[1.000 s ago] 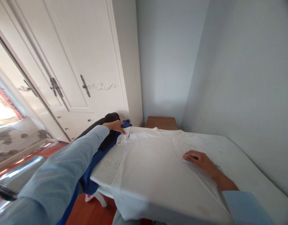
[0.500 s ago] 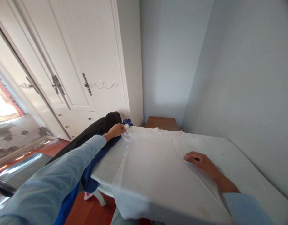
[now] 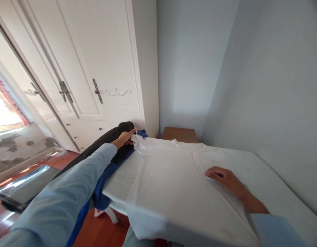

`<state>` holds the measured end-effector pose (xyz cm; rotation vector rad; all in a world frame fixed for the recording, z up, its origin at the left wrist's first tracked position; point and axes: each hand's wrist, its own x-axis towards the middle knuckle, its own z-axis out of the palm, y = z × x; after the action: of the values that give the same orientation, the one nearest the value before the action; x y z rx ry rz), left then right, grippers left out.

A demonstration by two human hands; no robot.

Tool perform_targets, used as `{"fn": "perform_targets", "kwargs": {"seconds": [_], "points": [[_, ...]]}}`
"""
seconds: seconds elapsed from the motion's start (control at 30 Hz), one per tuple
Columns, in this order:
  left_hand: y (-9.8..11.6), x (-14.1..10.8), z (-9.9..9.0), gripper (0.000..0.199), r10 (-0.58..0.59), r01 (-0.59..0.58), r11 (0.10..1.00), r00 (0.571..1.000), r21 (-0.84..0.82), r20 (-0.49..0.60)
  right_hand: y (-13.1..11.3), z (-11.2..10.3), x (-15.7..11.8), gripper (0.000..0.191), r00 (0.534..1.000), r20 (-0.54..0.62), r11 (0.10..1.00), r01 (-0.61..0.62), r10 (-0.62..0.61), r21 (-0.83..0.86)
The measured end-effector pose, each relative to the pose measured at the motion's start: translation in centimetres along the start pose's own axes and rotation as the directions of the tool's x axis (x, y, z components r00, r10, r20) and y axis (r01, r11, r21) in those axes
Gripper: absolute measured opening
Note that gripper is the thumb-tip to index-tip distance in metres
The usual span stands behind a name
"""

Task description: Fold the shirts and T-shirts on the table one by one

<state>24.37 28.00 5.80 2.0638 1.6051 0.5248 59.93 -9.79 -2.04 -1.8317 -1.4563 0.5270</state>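
Note:
A white T-shirt lies spread over the white table, its lower part hanging over the near edge. At the far left, my left hand grips the end of one sleeve, beside dark clothing. My right hand is closed on the shirt's right side, just below the other sleeve, with its fingertips curled under and partly hidden. The cloth between the two hands lies mostly flat, with small folds along the collar and shoulders.
Black clothing and blue clothing drape over the table's left end. Behind stand a white wardrobe and a brown wooden piece of furniture. A grey wall runs along the right. A ribbed rack-like object is at lower left.
My left hand has shifted slightly left with the sleeve end, its fingers now more outstretched, and the sleeve looks more spread. My right hand keeps its place on the shirt. The view has turned slightly.

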Motion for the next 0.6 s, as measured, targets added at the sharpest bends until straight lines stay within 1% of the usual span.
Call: {"fn": "perform_targets", "kwargs": {"seconds": [0.03, 0.1, 0.2, 0.23, 0.27, 0.3, 0.33, 0.37, 0.4, 0.43, 0.5, 0.53, 0.6], "points": [[0.4, 0.0, 0.1, 0.051, 0.0, 0.0, 1.0, 1.0, -0.007, 0.015, -0.1, 0.0, 0.0, 0.05, 1.0, 0.001, 1.0, 0.002, -0.002, 0.002], [1.4, -0.1, 0.4, 0.044, 0.024, -0.024, 1.0, 1.0, -0.013, 0.011, -0.3, 0.0, 0.0, 0.05, 1.0, 0.004, 1.0, 0.002, -0.002, -0.001], [3.4, -1.0, 1.2, 0.036, 0.156, -0.157, 0.987, 0.987, -0.03, -0.035, -0.6, -0.2, -0.1, 0.051, 1.0, 0.008, 1.0, 0.001, -0.001, -0.012], [4.1, -1.5, 1.6, 0.037, 0.226, -0.227, 0.973, 0.974, -0.036, -0.024, -0.7, -0.2, -0.1, 0.051, 1.0, 0.009, 1.0, -0.001, 0.001, -0.017], [4.7, -2.1, 2.1, 0.043, 0.321, -0.32, 0.946, 0.947, -0.04, 0.014, -0.8, -0.2, -0.1, 0.051, 1.0, 0.009, 1.0, -0.004, 0.004, -0.019], [5.2, -2.6, 2.5, 0.051, 0.432, -0.429, 0.902, 0.899, -0.046, 0.071, -0.8, -0.3, -0.2, 0.051, 1.0, 0.008, 1.0, -0.006, 0.006, -0.018], [5.6, -3.1, 2.9, 0.059, 0.536, -0.533, 0.844, 0.835, -0.057, 0.122, -0.8, -0.3, -0.2, 0.051, 1.0, 0.007, 1.0, -0.009, 0.009, -0.016], [5.9, -3.4, 3.3, 0.066, 0.618, -0.616, 0.785, 0.772, -0.069, 0.148, -0.8, -0.3, -0.2, 0.051, 1.0, 0.004, 1.0, -0.012, 0.012, -0.012], [6.0, -3.6, 3.6, 0.069, 0.672, -0.669, 0.739, 0.727, -0.074, 0.14, -0.8, -0.3, -0.2, 0.051, 1.0, -0.001, 1.0, -0.013, 0.013, -0.007], [6.0, -3.7, 3.9, 0.068, 0.69, -0.688, 0.723, 0.716, -0.066, 0.103, -0.8, -0.3, -0.2, 0.052, 1.0, -0.003, 1.0, -0.012, 0.012, -0.002], [5.6, -3.4, 4.3, 0.057, 0.646, -0.645, 0.763, 0.763, -0.035, 0.02, -0.7, -0.2, -0.2, 0.053, 1.0, -0.001, 1.0, -0.006, 0.006, 0.0], [5.2, -3.3, 4.5, 0.05, 0.62, -0.619, 0.785, 0.785, -0.02, 0.011, -0.6, -0.2, -0.1, 0.053, 1.0, 0.002, 1.0, -0.002, 0.002, -0.001], [4.4, -3.1, 4.9, 0.035, 0.59, -0.591, 0.807, 0.805, 0.003, 0.057, -0.5, -0.2, -0.1, 0.053, 1.0, 0.002, 1.0, 0.004, -0.004, 0.0]]}}
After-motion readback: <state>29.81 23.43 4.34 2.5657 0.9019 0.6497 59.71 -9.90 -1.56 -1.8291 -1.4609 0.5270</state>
